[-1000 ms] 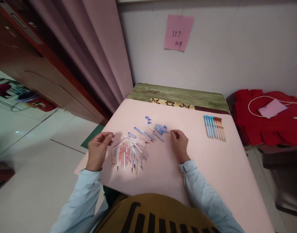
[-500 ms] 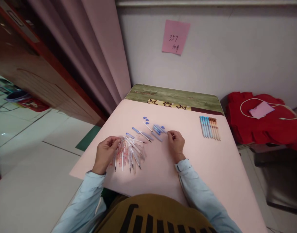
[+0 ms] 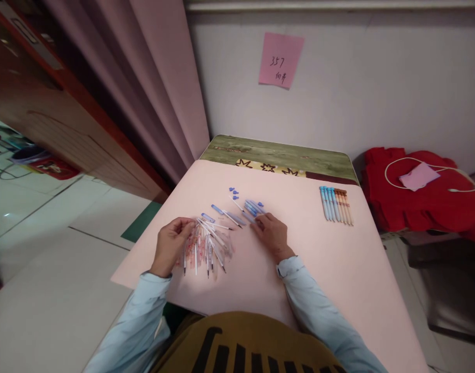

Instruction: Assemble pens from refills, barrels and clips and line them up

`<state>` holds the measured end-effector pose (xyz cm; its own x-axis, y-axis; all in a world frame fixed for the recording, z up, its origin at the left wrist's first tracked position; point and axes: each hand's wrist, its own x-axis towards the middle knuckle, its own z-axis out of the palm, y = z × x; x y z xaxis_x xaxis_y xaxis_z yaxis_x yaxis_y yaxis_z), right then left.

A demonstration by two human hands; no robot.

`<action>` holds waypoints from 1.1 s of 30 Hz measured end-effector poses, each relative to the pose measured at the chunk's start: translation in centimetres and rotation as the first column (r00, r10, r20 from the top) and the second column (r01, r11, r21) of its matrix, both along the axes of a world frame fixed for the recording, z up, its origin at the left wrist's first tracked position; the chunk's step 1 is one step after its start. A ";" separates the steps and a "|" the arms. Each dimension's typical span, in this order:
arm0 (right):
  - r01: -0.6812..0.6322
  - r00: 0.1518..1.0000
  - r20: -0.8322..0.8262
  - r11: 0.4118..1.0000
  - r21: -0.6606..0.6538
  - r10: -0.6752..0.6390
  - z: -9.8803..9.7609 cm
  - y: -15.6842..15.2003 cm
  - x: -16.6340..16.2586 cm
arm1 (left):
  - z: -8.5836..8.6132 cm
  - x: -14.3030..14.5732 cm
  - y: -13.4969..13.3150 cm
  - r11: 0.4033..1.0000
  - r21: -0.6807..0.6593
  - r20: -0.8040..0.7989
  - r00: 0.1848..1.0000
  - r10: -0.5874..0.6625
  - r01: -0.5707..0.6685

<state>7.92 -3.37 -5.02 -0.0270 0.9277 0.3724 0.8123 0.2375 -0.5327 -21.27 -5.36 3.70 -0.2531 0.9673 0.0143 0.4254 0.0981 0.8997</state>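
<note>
My left hand (image 3: 170, 244) is closed in a pinch at the left edge of a pile of white pen refills (image 3: 216, 234); what its fingertips hold is too small to make out. Under and around the refills lie clear, reddish-printed pen parts (image 3: 194, 251). The fingers of my right hand (image 3: 274, 235) close on the near end of a blue pen barrel (image 3: 248, 217). Just beyond it sits a small cluster of blue barrels (image 3: 253, 207). Several dark-blue pen tops (image 3: 234, 192) are scattered farther back, and blue clip pieces (image 3: 208, 217) lie by the refills.
A row of blue and brown pens (image 3: 335, 205) lies at the right of the pink-covered table (image 3: 330, 280). A red cloth (image 3: 396, 202) with a white cable and pink paper slips (image 3: 419, 176) is beyond the table's right edge. A wooden door (image 3: 77, 114) and curtain stand left.
My right hand has moved left and slightly nearer me, from beside the blue barrels onto the single barrel. My left hand has shifted only slightly to the right.
</note>
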 end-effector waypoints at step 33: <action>-0.008 0.386 -0.909 0.984 -0.176 -0.159 2.1 -1.5 1.4 | -1.2 2.9 5.3 0.942 -0.072 -0.745 0.611 -0.268 0.326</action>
<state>9.29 -4.87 -2.94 0.3256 0.9455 0.0027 -0.1798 0.0647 -0.9816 -18.32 -0.04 2.47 0.1714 0.9768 0.1282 0.9409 -0.2009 0.2726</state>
